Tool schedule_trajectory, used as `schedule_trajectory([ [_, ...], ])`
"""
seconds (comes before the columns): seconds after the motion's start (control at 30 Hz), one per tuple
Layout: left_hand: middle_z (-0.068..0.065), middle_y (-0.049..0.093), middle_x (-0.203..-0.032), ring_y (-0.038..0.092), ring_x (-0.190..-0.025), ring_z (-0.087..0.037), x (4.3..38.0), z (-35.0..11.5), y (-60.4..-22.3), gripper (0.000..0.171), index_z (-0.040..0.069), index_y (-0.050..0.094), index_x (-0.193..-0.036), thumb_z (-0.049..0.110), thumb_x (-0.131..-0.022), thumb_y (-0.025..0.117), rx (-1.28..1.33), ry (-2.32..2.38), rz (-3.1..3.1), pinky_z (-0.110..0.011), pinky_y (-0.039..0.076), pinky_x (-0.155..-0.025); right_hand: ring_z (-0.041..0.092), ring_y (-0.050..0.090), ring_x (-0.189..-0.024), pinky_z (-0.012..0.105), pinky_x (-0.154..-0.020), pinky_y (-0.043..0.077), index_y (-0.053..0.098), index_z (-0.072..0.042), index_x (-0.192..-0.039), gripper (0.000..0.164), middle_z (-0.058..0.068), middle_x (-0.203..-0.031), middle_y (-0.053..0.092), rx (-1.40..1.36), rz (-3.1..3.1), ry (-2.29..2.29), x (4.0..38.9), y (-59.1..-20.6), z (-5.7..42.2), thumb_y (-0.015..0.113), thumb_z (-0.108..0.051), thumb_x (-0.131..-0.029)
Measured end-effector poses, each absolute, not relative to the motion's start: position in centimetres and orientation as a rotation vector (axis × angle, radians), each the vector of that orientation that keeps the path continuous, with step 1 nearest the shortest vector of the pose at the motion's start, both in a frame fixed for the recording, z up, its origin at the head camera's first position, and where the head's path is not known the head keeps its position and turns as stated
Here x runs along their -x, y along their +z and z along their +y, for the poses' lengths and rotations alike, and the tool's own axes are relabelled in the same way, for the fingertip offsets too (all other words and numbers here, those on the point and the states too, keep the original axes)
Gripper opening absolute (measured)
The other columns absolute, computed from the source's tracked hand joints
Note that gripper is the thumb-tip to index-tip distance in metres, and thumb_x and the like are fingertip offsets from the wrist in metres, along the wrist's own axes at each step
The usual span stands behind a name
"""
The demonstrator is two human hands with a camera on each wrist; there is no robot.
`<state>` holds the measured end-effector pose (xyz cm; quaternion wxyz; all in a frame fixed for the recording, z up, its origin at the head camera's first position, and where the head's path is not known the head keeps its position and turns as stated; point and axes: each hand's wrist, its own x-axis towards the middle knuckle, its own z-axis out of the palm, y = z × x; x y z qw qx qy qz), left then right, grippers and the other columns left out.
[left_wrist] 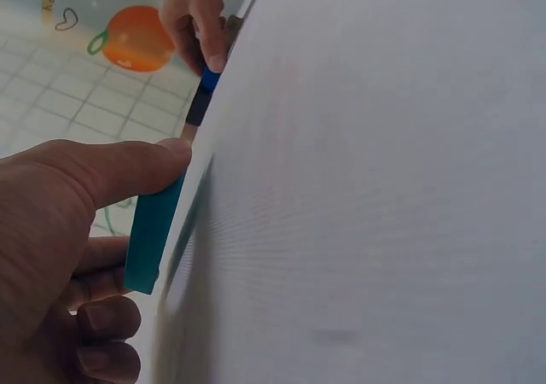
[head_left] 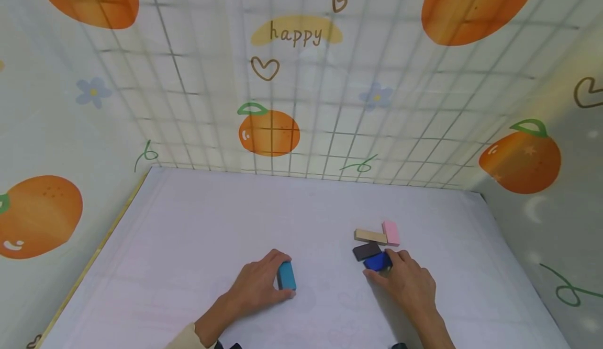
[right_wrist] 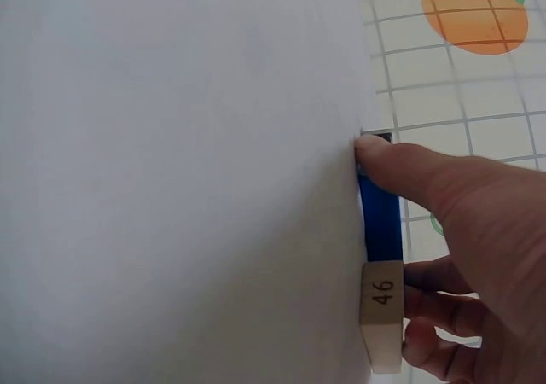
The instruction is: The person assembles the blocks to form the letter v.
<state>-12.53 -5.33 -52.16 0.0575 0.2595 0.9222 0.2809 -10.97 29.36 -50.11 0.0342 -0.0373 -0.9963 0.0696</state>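
My left hand pinches a teal block between thumb and fingertips, at the middle front of the white table. In the left wrist view the teal block hangs below the thumb, with a dark shadow beside it. My right hand grips a blue block by its ends with thumb and fingers. Against the blue block's far side lies a black block. Behind these, a tan wooden block meets a pink block. The right wrist view shows a wooden block marked 46 beside the fingers.
The white tabletop ends at a patterned curtain printed with oranges over a grid, at the back and both sides. A yellowish strip runs along the left edge. Dark objects show at the bottom edge near the wrists.
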Motion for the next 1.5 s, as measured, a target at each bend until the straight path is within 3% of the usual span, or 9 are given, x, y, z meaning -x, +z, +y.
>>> schedule_trajectory([
  [1.17,0.005,0.051,-0.123,0.053,-0.078,-0.005,11.0,-5.8,-52.5,0.064,0.017,0.053,-0.133,0.048,-0.083,0.079,-0.797,0.821,2.806,-0.02,0.046,-0.064,0.039,0.065,-0.089,0.051,-0.065,0.052,0.063,0.004,-0.13,0.091,0.028,-0.117,0.062,0.096,-3.059,0.203,11.0,-50.3,29.5,0.076,-0.068,-0.076],
  [1.5,0.002,0.051,-0.129,0.055,-0.08,-0.006,10.8,-6.3,-52.8,0.073,0.016,0.053,-0.14,0.052,-0.083,0.079,-0.793,0.75,2.855,-0.021,0.048,-0.063,0.04,0.065,-0.091,0.053,-0.067,0.052,0.062,0.004,-0.131,0.091,0.029,-0.119,0.061,0.1,-3.07,0.195,11.0,-50.2,29.4,0.075,-0.068,-0.076],
])
